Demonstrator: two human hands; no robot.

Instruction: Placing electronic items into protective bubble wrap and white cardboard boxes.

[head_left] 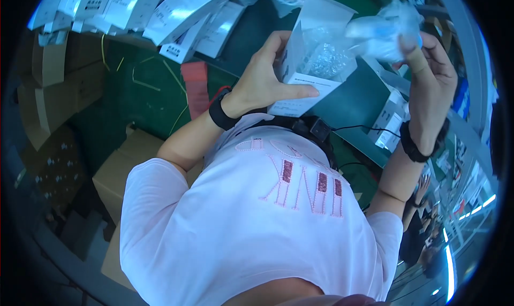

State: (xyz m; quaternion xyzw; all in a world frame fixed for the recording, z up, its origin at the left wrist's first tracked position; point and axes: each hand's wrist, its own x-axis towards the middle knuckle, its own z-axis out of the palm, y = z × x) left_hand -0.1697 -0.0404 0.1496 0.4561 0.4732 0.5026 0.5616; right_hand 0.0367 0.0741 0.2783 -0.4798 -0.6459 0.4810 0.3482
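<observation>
A white carton [316, 98] with its lid flap up is gripped at its left side by my left hand [262, 78], the thumb across the near face and the fingers behind. Clear bubble wrap [326, 59] fills the carton's mouth; whatever lies beneath is hidden. Up and to the right, my right hand [431, 73] pinches a clear plastic bag [385, 30] whose left end hangs by the carton's opening. Pale contents inside the bag are too blurred to name.
Several white boxes [182, 20] stand along the far left of the green table [243, 33]. Another white box [390, 119] lies to the right. Brown cartons [136, 159] stand at the left, near a red strip [195, 86] . A black cable [364, 128] runs beside my waist.
</observation>
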